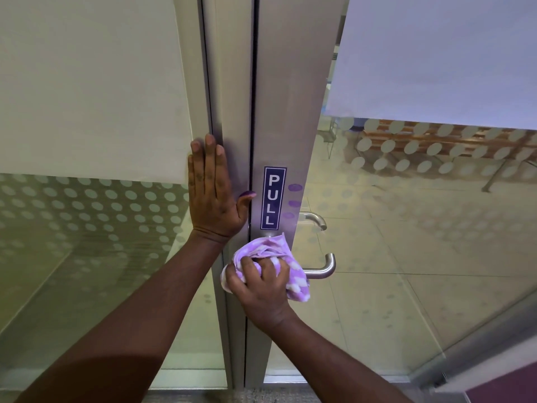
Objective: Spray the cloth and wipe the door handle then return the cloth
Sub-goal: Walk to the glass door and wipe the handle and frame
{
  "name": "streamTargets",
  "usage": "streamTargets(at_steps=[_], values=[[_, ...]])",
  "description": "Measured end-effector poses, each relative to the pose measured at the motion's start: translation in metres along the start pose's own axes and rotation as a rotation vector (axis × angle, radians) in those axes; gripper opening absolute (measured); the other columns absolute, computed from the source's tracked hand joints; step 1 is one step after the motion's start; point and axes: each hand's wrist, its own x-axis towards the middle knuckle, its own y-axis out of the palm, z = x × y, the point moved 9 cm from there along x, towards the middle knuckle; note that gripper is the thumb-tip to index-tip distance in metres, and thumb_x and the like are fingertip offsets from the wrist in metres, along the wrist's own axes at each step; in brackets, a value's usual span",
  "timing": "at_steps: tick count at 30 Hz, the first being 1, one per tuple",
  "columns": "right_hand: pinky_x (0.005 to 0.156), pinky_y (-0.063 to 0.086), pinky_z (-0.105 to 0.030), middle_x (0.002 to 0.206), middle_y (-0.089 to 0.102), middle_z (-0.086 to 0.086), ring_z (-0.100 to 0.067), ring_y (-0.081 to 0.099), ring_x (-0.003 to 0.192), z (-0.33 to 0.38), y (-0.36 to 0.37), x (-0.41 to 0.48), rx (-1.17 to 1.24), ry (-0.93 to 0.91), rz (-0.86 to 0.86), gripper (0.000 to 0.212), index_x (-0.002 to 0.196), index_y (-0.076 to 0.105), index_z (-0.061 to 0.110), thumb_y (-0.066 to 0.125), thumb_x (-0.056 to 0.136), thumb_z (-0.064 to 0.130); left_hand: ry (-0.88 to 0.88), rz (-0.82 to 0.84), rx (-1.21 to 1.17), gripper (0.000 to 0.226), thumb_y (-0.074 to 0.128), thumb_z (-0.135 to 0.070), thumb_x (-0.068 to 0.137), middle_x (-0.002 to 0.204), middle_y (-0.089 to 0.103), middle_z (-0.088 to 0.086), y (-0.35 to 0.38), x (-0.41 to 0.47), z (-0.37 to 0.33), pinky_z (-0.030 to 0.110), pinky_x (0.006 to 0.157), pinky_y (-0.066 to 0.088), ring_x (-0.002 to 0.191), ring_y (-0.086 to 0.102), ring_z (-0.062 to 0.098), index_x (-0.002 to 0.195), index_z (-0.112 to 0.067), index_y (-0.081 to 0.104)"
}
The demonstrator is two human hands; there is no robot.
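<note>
Right hand (261, 289) fingers curled tight around purple-and-white cloth (293, 282), pressed over lever door handle (324, 270); left hand (210, 193) flat, fingers spread open against aluminium frame (232, 97), beside PULL sticker (273, 198).

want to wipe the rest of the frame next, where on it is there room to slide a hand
Free: the frame above the PULL sign, and below the right hand down to the floor. Crowded: the middle stretch, where the left hand lies flat, the sign sits, and the cloth bunches over the handle.
</note>
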Motion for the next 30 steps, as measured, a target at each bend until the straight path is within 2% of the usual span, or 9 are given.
streamTargets(at_steps=[2, 4, 7, 10, 13, 16, 25, 30], values=[[0.069, 0.04, -0.041, 0.095, 0.061, -0.005, -0.028, 0.05, 0.074, 0.003, 0.001, -0.002, 0.019, -0.04, -0.018, 0.024, 0.093, 0.063, 0.021, 0.066, 0.074, 0.007, 0.005, 0.0, 0.004, 0.077, 0.025, -0.052, 0.096, 0.145, 0.032, 0.032, 0.0, -0.001, -0.001, 0.047, 0.123, 0.015, 0.15, 0.009, 0.034, 0.141, 0.01, 0.025], [0.068, 0.04, -0.041, 0.089, 0.065, -0.005, -0.027, 0.049, 0.072, 0.007, 0.002, -0.005, 0.027, -0.099, -0.017, 0.023, 0.089, 0.064, 0.021, 0.069, 0.07, 0.008, 0.015, -0.001, 0.011, 0.076, 0.025, -0.051, 0.096, 0.143, 0.035, 0.034, 0.0, -0.001, -0.001, 0.048, 0.122, 0.015, 0.145, 0.018, 0.044, 0.141, 0.01, 0.026], [0.069, 0.041, -0.04, 0.085, 0.068, -0.002, -0.027, 0.049, 0.072, 0.011, 0.005, -0.009, -0.002, -0.174, 0.032, 0.021, 0.084, 0.066, 0.023, 0.073, 0.066, 0.013, 0.032, -0.007, 0.014, 0.075, 0.026, -0.05, 0.096, 0.144, 0.033, 0.032, 0.0, -0.001, -0.003, 0.048, 0.122, 0.016, 0.138, 0.023, 0.05, 0.14, 0.011, 0.027], [0.071, 0.043, -0.041, 0.089, 0.067, -0.003, -0.028, 0.052, 0.073, 0.008, 0.007, -0.008, -0.023, -0.135, 0.06, 0.02, 0.086, 0.067, 0.022, 0.071, 0.069, 0.013, 0.031, -0.011, 0.008, 0.075, 0.026, -0.05, 0.097, 0.146, 0.031, 0.03, 0.0, -0.001, -0.002, 0.047, 0.122, 0.016, 0.142, 0.021, 0.047, 0.141, 0.01, 0.026], [0.072, 0.043, -0.042, 0.098, 0.062, -0.004, -0.028, 0.052, 0.077, -0.003, -0.001, -0.008, -0.039, -0.072, 0.038, 0.019, 0.089, 0.067, 0.021, 0.064, 0.076, 0.008, 0.022, -0.01, -0.011, 0.074, 0.026, -0.05, 0.096, 0.148, 0.027, 0.028, 0.0, -0.001, -0.001, 0.048, 0.122, 0.015, 0.15, 0.009, 0.034, 0.143, 0.008, 0.024], [0.075, 0.041, -0.044, 0.105, 0.054, -0.005, -0.029, 0.049, 0.08, -0.022, -0.015, -0.013, -0.067, -0.018, 0.01, 0.023, 0.093, 0.066, 0.022, 0.058, 0.081, 0.005, 0.01, -0.002, -0.025, 0.074, 0.027, -0.05, 0.096, 0.149, 0.025, 0.028, 0.001, -0.002, 0.002, 0.048, 0.123, 0.015, 0.15, 0.005, 0.03, 0.145, 0.006, 0.022], [0.081, 0.038, -0.048, 0.109, 0.048, -0.006, -0.029, 0.043, 0.085, -0.06, -0.034, -0.038, -0.105, 0.001, 0.037, 0.043, 0.105, 0.058, 0.024, 0.052, 0.074, -0.004, 0.01, -0.006, -0.036, 0.07, 0.027, -0.045, 0.097, 0.15, 0.024, 0.027, 0.002, -0.003, 0.003, 0.048, 0.123, 0.013, 0.151, 0.004, 0.031, 0.148, 0.002, 0.018], [0.08, 0.037, -0.049, 0.113, 0.046, -0.008, -0.032, 0.04, 0.086, -0.102, -0.037, -0.061, -0.148, 0.097, 0.118, 0.065, 0.112, 0.055, 0.025, 0.06, 0.057, -0.009, 0.011, -0.007, -0.044, 0.069, 0.028, -0.043, 0.098, 0.154, 0.02, 0.024, 0.004, -0.004, 0.003, 0.047, 0.123, 0.011, 0.151, 0.002, 0.029, 0.151, -0.002, 0.012]])
